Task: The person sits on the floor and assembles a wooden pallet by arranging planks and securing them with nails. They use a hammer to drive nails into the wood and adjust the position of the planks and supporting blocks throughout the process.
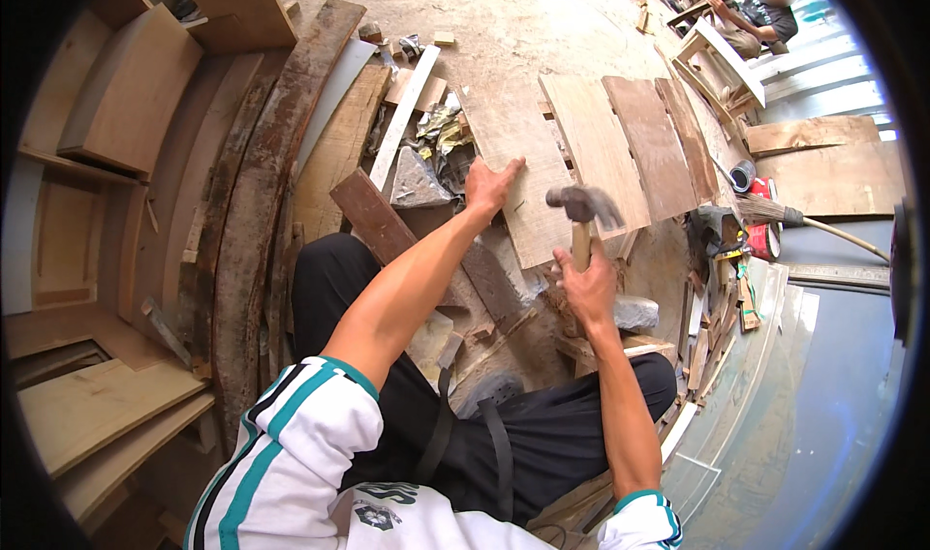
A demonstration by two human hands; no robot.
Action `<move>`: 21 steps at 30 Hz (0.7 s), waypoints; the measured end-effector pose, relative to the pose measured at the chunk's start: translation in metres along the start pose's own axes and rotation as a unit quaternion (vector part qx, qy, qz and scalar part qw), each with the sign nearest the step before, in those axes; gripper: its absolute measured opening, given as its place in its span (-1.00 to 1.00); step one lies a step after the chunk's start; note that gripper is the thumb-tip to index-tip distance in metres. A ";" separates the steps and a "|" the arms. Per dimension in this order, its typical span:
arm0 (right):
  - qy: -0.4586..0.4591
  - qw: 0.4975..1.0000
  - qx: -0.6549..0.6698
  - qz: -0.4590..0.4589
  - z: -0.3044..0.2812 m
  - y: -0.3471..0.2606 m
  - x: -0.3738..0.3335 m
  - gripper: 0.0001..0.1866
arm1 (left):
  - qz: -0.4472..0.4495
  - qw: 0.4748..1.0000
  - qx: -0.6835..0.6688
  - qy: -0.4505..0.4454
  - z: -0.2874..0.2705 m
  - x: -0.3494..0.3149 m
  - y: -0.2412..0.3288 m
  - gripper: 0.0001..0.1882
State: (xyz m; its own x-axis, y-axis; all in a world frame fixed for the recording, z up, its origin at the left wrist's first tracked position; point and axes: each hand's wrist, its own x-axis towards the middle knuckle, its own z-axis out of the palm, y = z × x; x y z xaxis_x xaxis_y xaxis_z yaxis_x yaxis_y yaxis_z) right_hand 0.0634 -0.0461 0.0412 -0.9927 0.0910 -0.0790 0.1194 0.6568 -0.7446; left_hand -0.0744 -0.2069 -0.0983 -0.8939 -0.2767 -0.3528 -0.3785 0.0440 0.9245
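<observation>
My left hand (487,186) is at the left edge of a pale wooden board (528,226), one digit lying across its top and the others curled at the edge, partly hidden. A small dark mark, perhaps a nail, shows on the board just below that hand. In my right hand (589,284) is a claw hammer (581,243), gripped by its wooden handle with the head raised over the board's right side. Further right, a second pale board (593,143) and a browner board (651,143) lie alongside with narrow gaps between.
Long weathered planks (266,192) and plywood cabinets (136,95) line the left. A dark brown plank (373,216) and a stone block (418,180) lie near my knee. On the right are a broom (770,209), a red can (765,240) and wood scraps. Another person (760,17) sits far right.
</observation>
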 end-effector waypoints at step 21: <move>0.095 0.989 -0.035 -0.108 -0.010 -0.092 0.001 -0.59 | 0.016 0.997 -0.075 -0.023 0.003 -0.004 0.002 -0.48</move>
State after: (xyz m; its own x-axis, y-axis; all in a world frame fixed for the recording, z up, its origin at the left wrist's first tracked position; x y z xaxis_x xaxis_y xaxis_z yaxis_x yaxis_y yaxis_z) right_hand 0.0517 -0.0995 0.1163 -0.9751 0.0769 0.2081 -0.0883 0.7259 -0.6821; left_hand -0.0720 -0.2033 -0.0955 -0.9159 -0.2339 -0.3263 -0.3130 -0.0928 0.9452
